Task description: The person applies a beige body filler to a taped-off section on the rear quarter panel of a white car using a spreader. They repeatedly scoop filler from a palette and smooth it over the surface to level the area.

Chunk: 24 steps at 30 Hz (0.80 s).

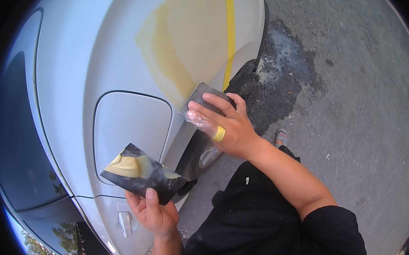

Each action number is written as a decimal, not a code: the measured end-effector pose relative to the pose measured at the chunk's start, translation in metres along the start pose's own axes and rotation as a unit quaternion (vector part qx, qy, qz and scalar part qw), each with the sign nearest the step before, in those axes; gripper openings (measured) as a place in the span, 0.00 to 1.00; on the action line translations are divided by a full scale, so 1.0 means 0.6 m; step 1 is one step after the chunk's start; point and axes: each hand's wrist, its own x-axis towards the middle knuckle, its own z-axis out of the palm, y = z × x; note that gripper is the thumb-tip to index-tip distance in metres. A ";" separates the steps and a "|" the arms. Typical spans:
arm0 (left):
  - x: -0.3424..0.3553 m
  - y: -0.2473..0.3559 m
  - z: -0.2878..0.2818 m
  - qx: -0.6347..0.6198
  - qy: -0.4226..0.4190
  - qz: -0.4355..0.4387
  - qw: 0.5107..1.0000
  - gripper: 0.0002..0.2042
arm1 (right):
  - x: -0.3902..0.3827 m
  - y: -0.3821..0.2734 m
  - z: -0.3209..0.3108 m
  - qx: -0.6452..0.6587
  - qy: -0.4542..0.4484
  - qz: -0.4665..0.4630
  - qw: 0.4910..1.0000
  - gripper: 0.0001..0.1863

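My left hand (156, 214) grips the lower edge of a black putty board (139, 177) between thumb and fingers. Pale yellow putty (127, 166) lies in a thick lump on it, with a thinner smear nearby. My right hand (226, 124) presses a dark grey flat spreader (197, 95) to the white car's body panel (169, 85) just above the wheel arch. One right finger is wrapped in clear film, held by a yellow tape band (219, 133). A thin yellow putty layer (172, 44) covers the panel beyond the spreader, streaked along one side.
Yellow masking tape (229, 34) runs along the panel's right edge. A closed fuel flap (131, 129) and a door handle (125, 224) lie on the near left. The wheel (208, 156) sits below my right hand. Wet asphalt (284, 71) spreads beside the car.
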 end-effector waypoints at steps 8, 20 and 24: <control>-0.002 0.002 0.006 -0.012 -0.009 -0.007 1.000 0.26 | -0.031 0.000 0.041 0.012 -0.026 0.015 0.999 0.26; 0.002 0.006 0.009 -0.027 -0.007 -0.016 0.999 0.25 | 0.114 0.027 -0.048 -0.037 0.000 0.021 0.999 0.28; 0.001 0.011 0.006 -0.036 0.006 -0.008 0.999 0.25 | 0.191 0.017 -0.063 -0.007 0.029 0.012 0.999 0.27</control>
